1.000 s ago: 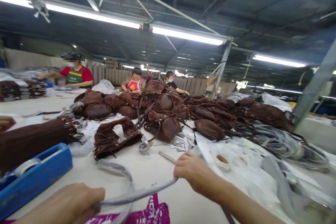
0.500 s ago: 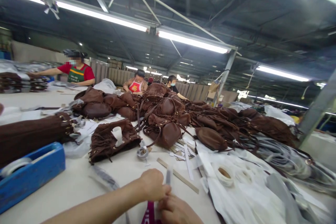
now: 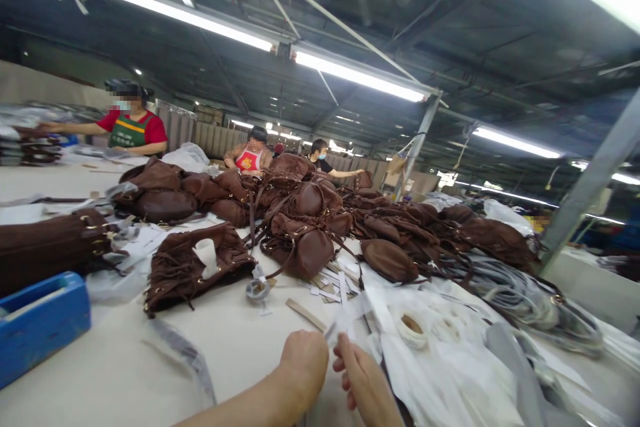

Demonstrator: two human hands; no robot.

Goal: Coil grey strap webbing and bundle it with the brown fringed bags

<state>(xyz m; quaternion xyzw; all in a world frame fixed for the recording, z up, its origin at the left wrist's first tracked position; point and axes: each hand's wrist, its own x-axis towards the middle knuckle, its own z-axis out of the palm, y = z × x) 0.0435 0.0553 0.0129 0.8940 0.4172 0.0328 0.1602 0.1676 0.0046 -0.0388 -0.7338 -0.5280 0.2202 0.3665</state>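
Observation:
My left hand is bent at the wrist above the white table, closed with its fingers curled out of sight. What it holds, if anything, is hidden. Close on its right is my right hand, thumb up, with loosely bent fingers apart. A translucent plastic strip shows just beyond the two hands; which hand grips it is unclear. A narrow tan strip lies past my left hand. Farther off is a brown fringed bag with a white roll standing in its opening.
A blue tape dispenser stands at left, near a long brown bag. Heaped brown bags fill the table's middle. White sheets, a tape roll and coiled grey cords lie right. Several co-workers stand beyond.
The purple lettered strip by my hands has gone from sight. My hands have moved apart slightly, and my right hand's fingers have loosened. The view has shifted right. A far co-worker's arm is now stretched out.

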